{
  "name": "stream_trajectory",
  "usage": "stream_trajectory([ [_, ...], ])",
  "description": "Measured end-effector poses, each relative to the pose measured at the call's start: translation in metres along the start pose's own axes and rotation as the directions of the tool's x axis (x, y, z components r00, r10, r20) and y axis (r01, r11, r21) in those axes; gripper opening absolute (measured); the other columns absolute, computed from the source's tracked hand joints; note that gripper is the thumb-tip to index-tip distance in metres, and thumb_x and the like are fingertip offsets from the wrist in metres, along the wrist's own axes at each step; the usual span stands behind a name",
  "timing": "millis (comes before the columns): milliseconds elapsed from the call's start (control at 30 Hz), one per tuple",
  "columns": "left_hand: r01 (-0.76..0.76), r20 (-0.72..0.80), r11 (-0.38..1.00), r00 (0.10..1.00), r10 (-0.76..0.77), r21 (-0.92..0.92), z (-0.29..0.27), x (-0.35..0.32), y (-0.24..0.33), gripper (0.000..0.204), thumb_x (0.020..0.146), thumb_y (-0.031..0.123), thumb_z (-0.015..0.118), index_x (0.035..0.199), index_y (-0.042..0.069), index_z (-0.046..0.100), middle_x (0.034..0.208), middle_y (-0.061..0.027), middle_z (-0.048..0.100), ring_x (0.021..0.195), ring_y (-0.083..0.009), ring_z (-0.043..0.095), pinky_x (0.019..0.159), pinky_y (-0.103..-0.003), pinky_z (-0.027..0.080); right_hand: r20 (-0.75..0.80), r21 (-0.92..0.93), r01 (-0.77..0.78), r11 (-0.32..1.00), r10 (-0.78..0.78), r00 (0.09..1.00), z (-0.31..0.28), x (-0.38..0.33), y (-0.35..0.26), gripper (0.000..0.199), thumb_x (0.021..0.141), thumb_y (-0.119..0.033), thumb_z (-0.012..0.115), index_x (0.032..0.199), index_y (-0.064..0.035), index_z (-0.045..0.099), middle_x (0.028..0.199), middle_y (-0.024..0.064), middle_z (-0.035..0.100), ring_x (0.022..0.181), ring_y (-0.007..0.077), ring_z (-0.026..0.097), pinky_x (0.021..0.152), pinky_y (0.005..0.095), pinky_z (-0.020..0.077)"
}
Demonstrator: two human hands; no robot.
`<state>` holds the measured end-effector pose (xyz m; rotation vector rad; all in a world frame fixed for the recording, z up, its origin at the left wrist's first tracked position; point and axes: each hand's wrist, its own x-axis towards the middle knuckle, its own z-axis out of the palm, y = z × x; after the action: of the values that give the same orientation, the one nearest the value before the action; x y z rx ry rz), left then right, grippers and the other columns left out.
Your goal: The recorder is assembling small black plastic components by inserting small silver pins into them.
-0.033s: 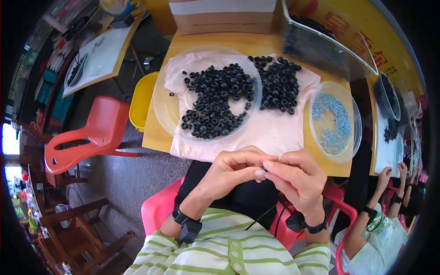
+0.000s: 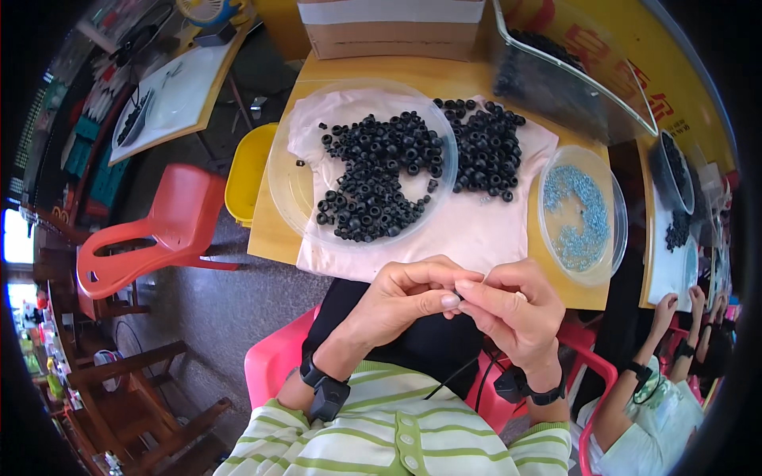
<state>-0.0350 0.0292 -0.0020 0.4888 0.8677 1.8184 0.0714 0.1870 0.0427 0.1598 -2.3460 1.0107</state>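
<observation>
My left hand (image 2: 401,295) and my right hand (image 2: 514,308) meet above my lap, just off the table's front edge. Their thumbs and fingertips pinch a small dark part (image 2: 459,294), mostly hidden by the fingers. Beyond them a round translucent tray (image 2: 281,194) holds many black ring-shaped parts (image 2: 385,143). More black ring-shaped parts (image 2: 488,151) lie heaped to its right on a pale pink cloth (image 2: 484,230). Farther right, a clear oval dish (image 2: 549,242) contains many tiny light-blue pieces (image 2: 593,218).
At the back stand a cardboard box (image 2: 393,36) and a clear bin (image 2: 579,87) of black parts. A yellow bucket (image 2: 242,178) and red chair (image 2: 178,214) are left of the table (image 2: 274,242). Another person's hands (image 2: 665,305) work at the right-hand table.
</observation>
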Motion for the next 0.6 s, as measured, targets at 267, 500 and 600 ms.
stream_trajectory([
  [267,0.029,-0.015,0.972,0.999,-0.033,-0.235,-0.020,0.002,-0.019,0.023,0.092,0.007,0.063,0.115,0.000,0.064,0.100,-0.0040,0.063,0.085,-0.0092,0.059,0.079,-0.024,0.050,0.115,0.177,-0.213,0.961,0.195,0.974,0.005,0.032,0.008,0.026,0.073,-0.005,0.077,0.098,-0.0069,0.073,0.079,0.0042,0.059,0.069,0.0183,0.056,0.057,0.0294,0.0457],
  [500,0.056,-0.011,0.998,0.998,-0.056,-0.004,-0.027,0.013,-0.019,0.021,0.090,0.005,0.064,0.110,-0.002,0.065,0.101,-0.0099,0.061,0.085,-0.0144,0.062,0.074,-0.027,0.053,0.108,-0.434,-0.032,0.900,0.088,0.990,0.026,0.079,0.056,0.011,0.075,-0.006,0.071,0.082,-0.0071,0.063,0.081,0.0041,0.057,0.079,0.0222,0.058,0.063,0.0341,0.0487],
  [600,0.068,-0.007,0.998,0.998,-0.068,-0.011,-0.028,0.014,-0.019,0.022,0.089,0.005,0.064,0.110,-0.003,0.065,0.100,-0.0102,0.061,0.085,-0.0145,0.062,0.073,-0.027,0.053,0.231,-0.515,-0.014,0.857,0.154,0.961,0.035,0.090,0.056,0.008,0.073,-0.007,0.066,0.080,-0.0069,0.062,0.083,0.0043,0.057,0.083,0.0213,0.059,0.064,0.0321,0.0513],
])
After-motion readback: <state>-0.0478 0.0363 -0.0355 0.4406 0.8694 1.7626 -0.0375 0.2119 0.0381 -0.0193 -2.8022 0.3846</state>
